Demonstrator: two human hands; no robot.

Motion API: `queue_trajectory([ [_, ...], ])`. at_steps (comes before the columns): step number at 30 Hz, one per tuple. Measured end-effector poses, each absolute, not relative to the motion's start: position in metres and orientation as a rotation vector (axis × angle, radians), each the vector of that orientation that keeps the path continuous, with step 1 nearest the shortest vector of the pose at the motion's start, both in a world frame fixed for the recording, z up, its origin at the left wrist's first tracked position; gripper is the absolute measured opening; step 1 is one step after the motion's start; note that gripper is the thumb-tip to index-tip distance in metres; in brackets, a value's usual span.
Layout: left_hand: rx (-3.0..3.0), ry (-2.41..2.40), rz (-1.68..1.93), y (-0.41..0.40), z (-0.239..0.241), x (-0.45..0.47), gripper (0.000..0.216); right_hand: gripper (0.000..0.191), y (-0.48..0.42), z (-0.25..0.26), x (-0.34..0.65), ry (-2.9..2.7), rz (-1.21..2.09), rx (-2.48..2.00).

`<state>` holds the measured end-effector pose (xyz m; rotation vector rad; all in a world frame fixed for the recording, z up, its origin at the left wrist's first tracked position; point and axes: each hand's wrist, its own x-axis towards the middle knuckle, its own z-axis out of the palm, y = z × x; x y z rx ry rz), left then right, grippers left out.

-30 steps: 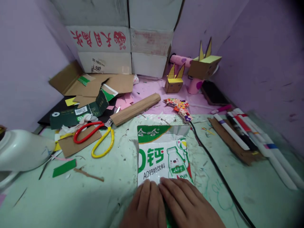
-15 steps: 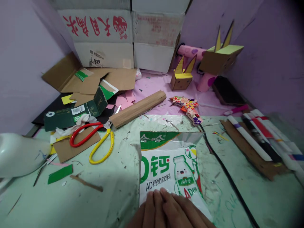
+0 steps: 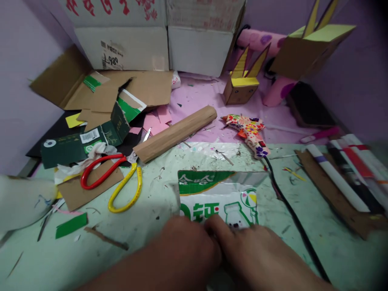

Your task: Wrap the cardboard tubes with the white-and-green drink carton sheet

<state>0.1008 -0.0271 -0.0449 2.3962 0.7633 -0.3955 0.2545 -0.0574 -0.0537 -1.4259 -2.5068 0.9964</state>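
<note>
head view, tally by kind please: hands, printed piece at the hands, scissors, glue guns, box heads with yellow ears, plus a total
Left hand and right hand: 2
Printed piece: 1
Scissors: 1
Glue gun: 1
Box heads: 2
Total: 7

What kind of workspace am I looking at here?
Probably a home craft table pushed against the wall: a floral-patterned hot glue gun, red-and-yellow-handled scissors and a small cardboard animal head with yellow ears point to it.
</note>
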Motion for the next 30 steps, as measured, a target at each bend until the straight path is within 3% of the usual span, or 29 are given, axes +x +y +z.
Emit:
queue_trajectory([
  [7, 1.957, 0.895, -0.255, -0.007, -0.032, 0.09, 0.014, 0.036, -0.031, -0.037, 0.261, -2.428, 1.296, -1.54],
  [10, 1.915, 0.974, -0.139, -0.013, -0.029, 0.082, 0.019, 0.036, -0.044, -0.034, 0.282, -2.288, 1.182, -1.466],
  [14, 1.783, 1.0, 0.079, -0.031, -0.033, 0.067, 0.028, 0.012, -0.076, -0.041, 0.311, -2.019, 0.921, -1.349],
  [19, 1.793, 1.053, 0.277, -0.046, -0.044, 0.062, 0.03, 0.022, -0.098, -0.055, 0.313, -2.05, 0.643, -1.196],
  [23, 1.748, 1.089, 0.368, -0.051, -0.048, 0.067, 0.04, 0.012, -0.098, -0.057, 0.298, -1.649, 0.883, -1.415],
  [27, 1.755, 1.15, 0.356, -0.057, -0.049, 0.073, 0.037, 0.031, -0.097, -0.06, 0.289, -1.449, 1.218, -1.519],
  [30, 1.814, 1.117, 0.395, -0.064, -0.051, 0.077, 0.033, 0.033, -0.098, -0.066, 0.285, -1.466, 1.28, -1.565],
])
